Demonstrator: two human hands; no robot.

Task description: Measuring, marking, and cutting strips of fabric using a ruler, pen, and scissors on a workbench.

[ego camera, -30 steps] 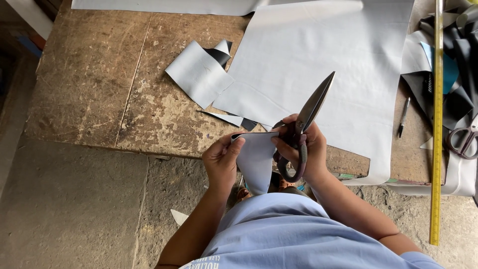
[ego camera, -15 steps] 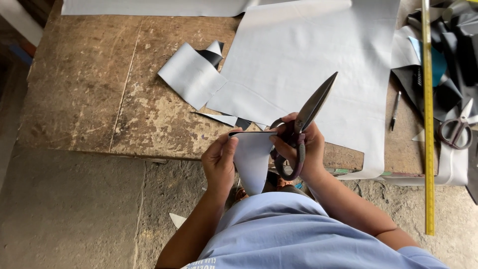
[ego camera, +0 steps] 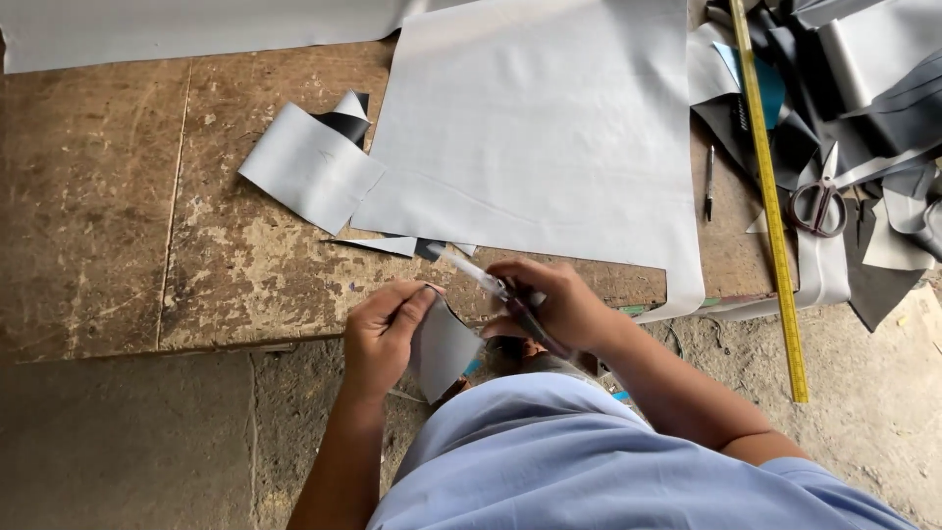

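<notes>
My left hand [ego camera: 385,336] pinches a small grey sheet piece [ego camera: 446,351] by its upper edge, just in front of the worn wooden table [ego camera: 118,216]. My right hand [ego camera: 554,306] grips a pair of large scissors [ego camera: 496,288]. Their blades are blurred and point left, with the tip above the top of the small piece. Behind both hands a large grey sheet [ego camera: 540,128] lies flat on the table.
A smaller grey cut piece [ego camera: 309,169] lies left of the big sheet. A yellow ruler [ego camera: 770,196], a pen [ego camera: 708,182], a second pair of scissors [ego camera: 816,203] and a heap of grey and black offcuts [ego camera: 868,79] lie at the right. Concrete floor [ego camera: 128,442] is below.
The scissors swung from pointing up and to the right down to pointing left over the small piece. My left hand keeps hold of the piece. The view shifted slightly.
</notes>
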